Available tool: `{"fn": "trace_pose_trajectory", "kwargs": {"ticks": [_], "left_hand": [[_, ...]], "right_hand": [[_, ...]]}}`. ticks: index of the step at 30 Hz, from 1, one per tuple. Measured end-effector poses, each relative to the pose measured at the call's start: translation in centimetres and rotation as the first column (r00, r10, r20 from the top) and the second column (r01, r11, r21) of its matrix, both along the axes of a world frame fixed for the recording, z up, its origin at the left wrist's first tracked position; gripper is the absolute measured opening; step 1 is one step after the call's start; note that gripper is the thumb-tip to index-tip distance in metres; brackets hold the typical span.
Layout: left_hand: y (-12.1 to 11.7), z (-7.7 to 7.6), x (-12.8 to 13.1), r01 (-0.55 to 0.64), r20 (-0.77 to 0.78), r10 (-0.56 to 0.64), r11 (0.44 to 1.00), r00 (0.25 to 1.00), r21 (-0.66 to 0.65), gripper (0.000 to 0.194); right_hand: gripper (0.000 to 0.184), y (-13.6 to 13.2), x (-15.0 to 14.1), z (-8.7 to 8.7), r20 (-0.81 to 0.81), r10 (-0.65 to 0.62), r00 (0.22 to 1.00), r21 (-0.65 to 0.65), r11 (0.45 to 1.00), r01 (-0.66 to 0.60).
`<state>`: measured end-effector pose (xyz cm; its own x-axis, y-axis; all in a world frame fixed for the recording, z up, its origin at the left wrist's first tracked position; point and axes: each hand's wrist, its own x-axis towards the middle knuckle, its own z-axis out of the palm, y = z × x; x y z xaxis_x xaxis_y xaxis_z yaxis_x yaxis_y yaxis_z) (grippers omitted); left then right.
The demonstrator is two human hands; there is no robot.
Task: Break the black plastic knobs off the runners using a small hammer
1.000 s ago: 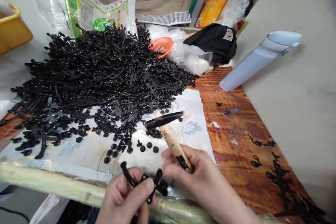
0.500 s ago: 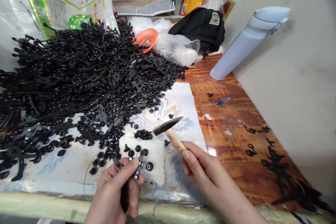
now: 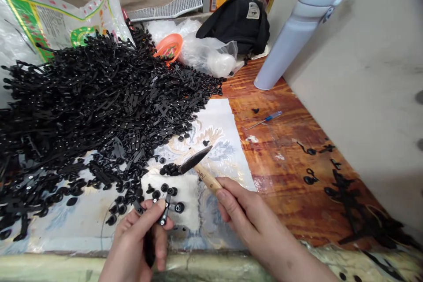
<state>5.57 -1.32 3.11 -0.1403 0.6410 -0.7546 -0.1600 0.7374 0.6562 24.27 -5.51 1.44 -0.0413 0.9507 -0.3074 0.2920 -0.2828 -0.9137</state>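
My left hand (image 3: 139,238) is closed, thumb pressed down on a small black crossed-link piece (image 3: 169,208) with metal rivets and round ends. It holds this piece over a white cloth pad (image 3: 190,194); the palm side is hidden. My right hand (image 3: 239,211) grips the pale wooden handle of a small hammer (image 3: 208,178), whose dark, pointed head (image 3: 195,159) hangs above the pad's far edge, apart from the link piece. Near the hammer head lies a cluster of small black parts (image 3: 170,169). Several round black parts (image 3: 119,205) sit left of the pad.
A large heap of black link parts (image 3: 99,88) covers the left side. Beyond it stand an orange dish (image 3: 170,46), clear plastic bags (image 3: 214,55) and a black bag (image 3: 238,26). To the right are a pale blue bottle (image 3: 287,39), a screwdriver (image 3: 267,119) and scattered black pieces (image 3: 350,211).
The whole view has shifted, so the table and its things appear further left. Both hands keep their holds on the link piece and the hammer.
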Motion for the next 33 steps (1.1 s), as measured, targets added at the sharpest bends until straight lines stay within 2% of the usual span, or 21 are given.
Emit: {"fn": "trace_pose_trajectory", "kwargs": {"ticks": [7, 17, 22, 27, 33], "left_hand": [[0.0, -0.4, -0.4, 0.077, -0.009, -0.077, 0.996, 0.997, 0.045, 0.036], [-0.1, -0.2, -0.1, 0.012, -0.004, -0.012, 0.999, 1.000, 0.032, 0.035], [0.1, -0.1, 0.0, -0.012, -0.011, 0.012, 1.000, 1.000, 0.021, 0.033], [0.3, -0.2, -0.6, 0.082, 0.008, -0.082, 0.997, 0.997, -0.011, 0.032], [0.6, -0.5, -1.2, 0.112, 0.016, -0.112, 0.994, 0.994, -0.007, 0.032]], "right_hand": [[0.034, 0.0, 0.2, 0.1, 0.002, -0.011, 1.000, 0.026, 1.000, 0.011], [0.032, -0.1, 0.1, 0.0, 0.024, 0.002, 1.000, 0.028, 1.000, -0.003], [0.030, 0.0, 0.1, 0.5, 0.083, 0.016, 0.996, 0.092, 0.995, -0.023], [0.028, 0.2, 0.0, 0.8, 0.113, 0.023, 0.993, 0.102, 0.994, -0.035], [0.029, 0.0, 0.1, 0.9, 0.111, 0.007, 0.994, 0.099, 0.995, -0.018]]}}
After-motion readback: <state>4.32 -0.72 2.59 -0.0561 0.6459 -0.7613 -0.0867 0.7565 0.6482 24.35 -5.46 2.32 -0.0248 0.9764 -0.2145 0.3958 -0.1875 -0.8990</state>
